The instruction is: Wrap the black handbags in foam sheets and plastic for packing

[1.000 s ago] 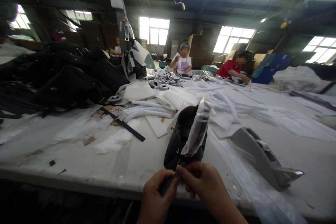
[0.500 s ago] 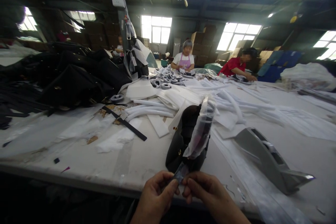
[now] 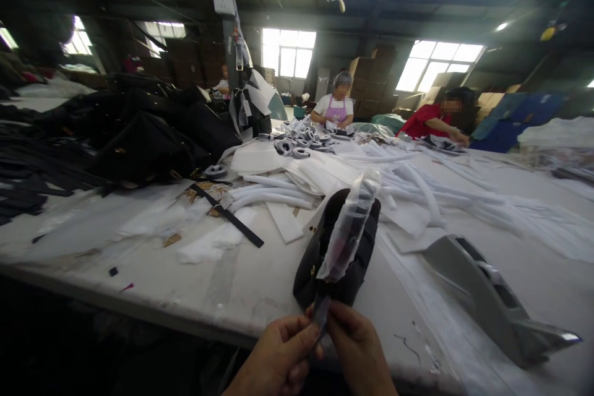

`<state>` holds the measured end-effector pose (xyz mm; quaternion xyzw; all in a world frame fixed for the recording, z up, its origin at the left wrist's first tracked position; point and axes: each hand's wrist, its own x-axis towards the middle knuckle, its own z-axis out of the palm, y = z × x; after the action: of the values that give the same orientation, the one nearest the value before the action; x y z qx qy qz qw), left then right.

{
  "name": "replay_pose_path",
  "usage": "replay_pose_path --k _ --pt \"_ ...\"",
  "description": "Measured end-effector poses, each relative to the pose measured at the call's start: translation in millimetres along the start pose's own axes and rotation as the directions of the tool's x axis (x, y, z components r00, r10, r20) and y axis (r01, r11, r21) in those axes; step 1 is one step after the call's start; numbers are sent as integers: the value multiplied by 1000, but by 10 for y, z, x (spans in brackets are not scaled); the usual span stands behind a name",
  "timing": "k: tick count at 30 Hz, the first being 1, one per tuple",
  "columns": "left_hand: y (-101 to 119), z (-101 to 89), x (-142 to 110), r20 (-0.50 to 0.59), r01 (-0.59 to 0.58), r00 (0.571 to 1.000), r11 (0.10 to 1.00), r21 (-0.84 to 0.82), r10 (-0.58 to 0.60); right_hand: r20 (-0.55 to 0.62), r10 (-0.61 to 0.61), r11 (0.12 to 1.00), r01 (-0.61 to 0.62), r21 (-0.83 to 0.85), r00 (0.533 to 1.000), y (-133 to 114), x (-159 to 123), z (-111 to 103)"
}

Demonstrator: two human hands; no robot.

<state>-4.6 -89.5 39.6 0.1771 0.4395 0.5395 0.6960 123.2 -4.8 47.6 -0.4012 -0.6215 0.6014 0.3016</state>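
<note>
Partly hidden, a dark strip is pinched by left hand and right hand fingers over the tabletop's near edge. Cloudy film veils the black bag's handle.

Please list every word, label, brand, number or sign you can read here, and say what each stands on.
None can be read.
Bag: no lettering visible; its metal fittings are too small to read.
Tape dispenser: no lettering visible.
Tag: too small to read.
Boxes: too dark and blurred to tell.
</note>
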Motion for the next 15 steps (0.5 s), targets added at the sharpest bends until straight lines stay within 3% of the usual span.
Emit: replay_pose_path --k 4,15 --pt "26 4 19 -1 9 1000 1000 -17 -9 34 19 998 -21 61 999 -88 17 -18" --pt "51 66 -79 51 39 998 996 83 -44 143 77 995 -67 -74 987 -239 77 -6"
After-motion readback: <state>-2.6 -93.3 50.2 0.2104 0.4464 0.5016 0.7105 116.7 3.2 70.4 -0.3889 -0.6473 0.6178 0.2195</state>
